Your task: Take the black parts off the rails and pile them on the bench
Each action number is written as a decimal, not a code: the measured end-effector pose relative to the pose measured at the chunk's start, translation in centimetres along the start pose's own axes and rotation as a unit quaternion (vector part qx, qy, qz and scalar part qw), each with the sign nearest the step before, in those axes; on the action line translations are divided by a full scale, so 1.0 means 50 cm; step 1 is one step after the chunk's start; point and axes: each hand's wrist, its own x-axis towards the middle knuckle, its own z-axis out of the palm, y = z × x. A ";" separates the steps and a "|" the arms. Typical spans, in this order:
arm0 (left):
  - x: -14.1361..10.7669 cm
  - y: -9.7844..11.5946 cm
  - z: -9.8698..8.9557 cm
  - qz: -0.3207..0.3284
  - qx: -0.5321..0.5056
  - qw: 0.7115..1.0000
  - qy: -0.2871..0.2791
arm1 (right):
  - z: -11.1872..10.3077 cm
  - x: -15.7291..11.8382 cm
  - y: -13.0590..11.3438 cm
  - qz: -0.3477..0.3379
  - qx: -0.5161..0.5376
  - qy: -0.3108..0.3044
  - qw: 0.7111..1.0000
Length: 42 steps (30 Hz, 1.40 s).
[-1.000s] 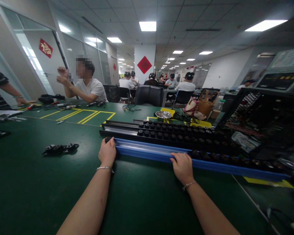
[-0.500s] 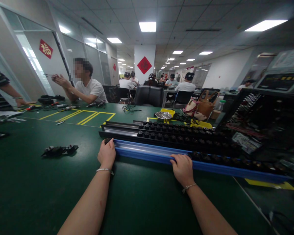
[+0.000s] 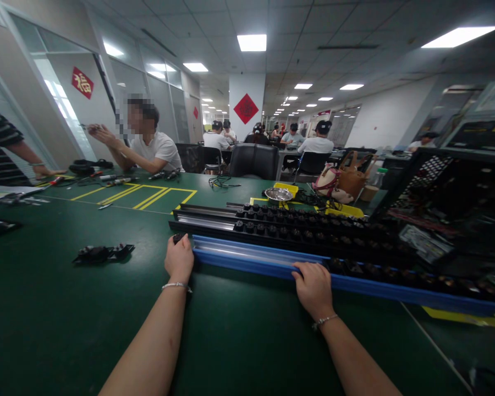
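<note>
A long blue channel-shaped tray lies across the green table, with a row of small black round parts in its right half. My left hand is closed at the tray's left end, and a small black part shows between thumb and fingers. My right hand curls over the tray's near wall, right beside the first black part in the row. Its fingertips are hidden inside the tray, so their exact grip is unclear. Behind the blue tray, black trays hold more black round parts.
A black assembly lies on the left of the table. Farther back are a metal bowl, yellow trays and cables. A dark open case stands at the right. A person sits across the table.
The view has turned slightly left, so the scene sits a little farther right. My left hand keeps the black part by the tray's end; my right hand stays at the near wall.
</note>
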 end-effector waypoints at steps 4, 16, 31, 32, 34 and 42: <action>0.003 -0.001 0.002 0.001 -0.006 1.000 0.001 | 0.001 0.000 0.001 0.005 0.001 -0.002 1.000; 0.012 -0.014 -0.005 0.016 -0.020 1.000 0.004 | 0.004 0.000 0.005 -0.006 -0.005 0.009 1.000; 0.087 -0.153 -0.066 -0.038 0.110 0.993 -0.027 | -0.003 -0.002 0.001 -0.006 0.006 0.002 1.000; 0.090 -0.153 -0.066 -0.047 0.113 0.992 -0.042 | -0.003 -0.002 0.002 -0.007 0.006 0.002 1.000; 0.093 -0.154 -0.065 -0.062 0.116 0.989 -0.064 | -0.003 -0.002 0.002 -0.008 0.007 0.001 1.000; 0.119 -0.193 -0.054 -0.083 0.118 0.987 -0.070 | -0.003 -0.003 0.003 -0.001 0.012 -0.007 1.000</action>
